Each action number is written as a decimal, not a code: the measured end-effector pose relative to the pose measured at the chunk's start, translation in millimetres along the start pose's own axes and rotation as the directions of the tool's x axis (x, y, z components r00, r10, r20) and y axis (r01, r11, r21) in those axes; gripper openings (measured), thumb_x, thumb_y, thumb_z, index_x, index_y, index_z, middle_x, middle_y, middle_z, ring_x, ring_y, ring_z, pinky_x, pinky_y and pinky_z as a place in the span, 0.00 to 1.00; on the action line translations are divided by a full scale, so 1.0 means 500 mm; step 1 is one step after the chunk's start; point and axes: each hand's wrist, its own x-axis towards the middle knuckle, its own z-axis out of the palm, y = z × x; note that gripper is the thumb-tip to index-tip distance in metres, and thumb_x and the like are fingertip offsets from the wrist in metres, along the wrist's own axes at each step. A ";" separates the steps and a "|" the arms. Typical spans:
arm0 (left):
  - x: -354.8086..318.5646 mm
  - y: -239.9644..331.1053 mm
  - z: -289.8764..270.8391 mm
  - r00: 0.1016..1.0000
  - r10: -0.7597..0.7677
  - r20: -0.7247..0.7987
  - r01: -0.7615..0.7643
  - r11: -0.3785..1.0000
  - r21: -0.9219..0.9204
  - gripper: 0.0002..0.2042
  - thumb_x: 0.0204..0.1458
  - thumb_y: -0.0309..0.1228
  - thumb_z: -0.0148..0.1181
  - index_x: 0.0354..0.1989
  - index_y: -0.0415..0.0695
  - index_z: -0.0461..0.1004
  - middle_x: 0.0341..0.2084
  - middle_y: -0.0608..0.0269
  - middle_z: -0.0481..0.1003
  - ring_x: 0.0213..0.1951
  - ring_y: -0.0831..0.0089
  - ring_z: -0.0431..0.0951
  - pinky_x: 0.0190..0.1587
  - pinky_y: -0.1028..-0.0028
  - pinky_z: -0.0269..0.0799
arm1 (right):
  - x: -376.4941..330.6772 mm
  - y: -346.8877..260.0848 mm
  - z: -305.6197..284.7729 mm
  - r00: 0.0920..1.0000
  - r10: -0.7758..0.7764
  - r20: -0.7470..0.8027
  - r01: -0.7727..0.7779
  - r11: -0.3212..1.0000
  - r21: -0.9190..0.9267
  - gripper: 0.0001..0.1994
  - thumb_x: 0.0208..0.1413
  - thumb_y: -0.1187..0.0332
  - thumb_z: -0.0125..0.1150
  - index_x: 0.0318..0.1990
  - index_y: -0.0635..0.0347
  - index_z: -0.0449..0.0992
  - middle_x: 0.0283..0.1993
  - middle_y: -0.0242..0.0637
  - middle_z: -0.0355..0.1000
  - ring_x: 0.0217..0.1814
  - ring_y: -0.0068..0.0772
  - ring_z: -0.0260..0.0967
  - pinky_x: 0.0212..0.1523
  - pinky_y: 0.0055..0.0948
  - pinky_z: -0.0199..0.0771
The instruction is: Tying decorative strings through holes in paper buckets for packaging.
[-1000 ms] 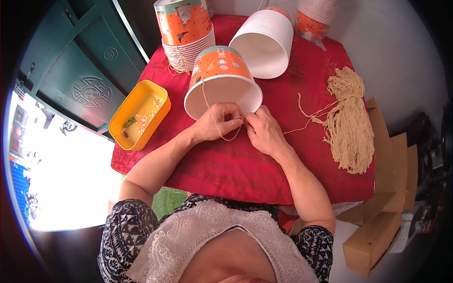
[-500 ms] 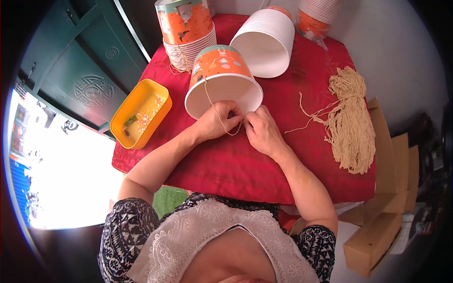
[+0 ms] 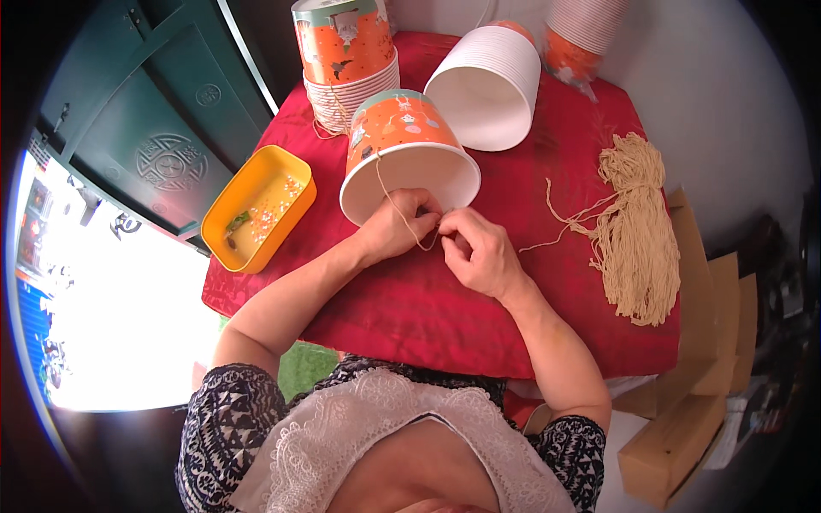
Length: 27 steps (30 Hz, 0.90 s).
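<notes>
An orange paper bucket with printed figures lies tilted on the table, its white opening facing me. From the left of its rim a thin beige cord runs down across the back of my left hand and loops below it. The fingers of that hand are pinched together at the lower rim, on the cord. Beside it, my right hand is closed, thumb and forefinger pinching the cord close to the left fingertips. The exact pinch points at the rim are partly hidden by the fingers.
A red cloth covers the table. Behind stand a stack of orange buckets and a lying stack of white ones. A yellow tub with small bits sits left; a beige cord bundle lies right. Cardboard boxes stand beside the table.
My right hand has turned slightly and its fingers have curled more, still close to the left. The whole view has shifted down a little; the bucket stays in place.
</notes>
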 end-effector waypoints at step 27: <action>0.000 0.014 0.018 0.989 -0.141 -0.051 0.121 0.953 -0.278 0.07 0.55 0.25 0.56 0.31 0.33 0.76 0.18 0.63 0.73 0.21 0.78 0.72 0.24 0.75 0.68 | 0.005 0.018 -0.014 0.995 0.098 -0.018 -0.096 0.900 -0.425 0.04 0.45 0.76 0.63 0.29 0.63 0.74 0.26 0.40 0.67 0.35 0.44 0.71 0.32 0.41 0.73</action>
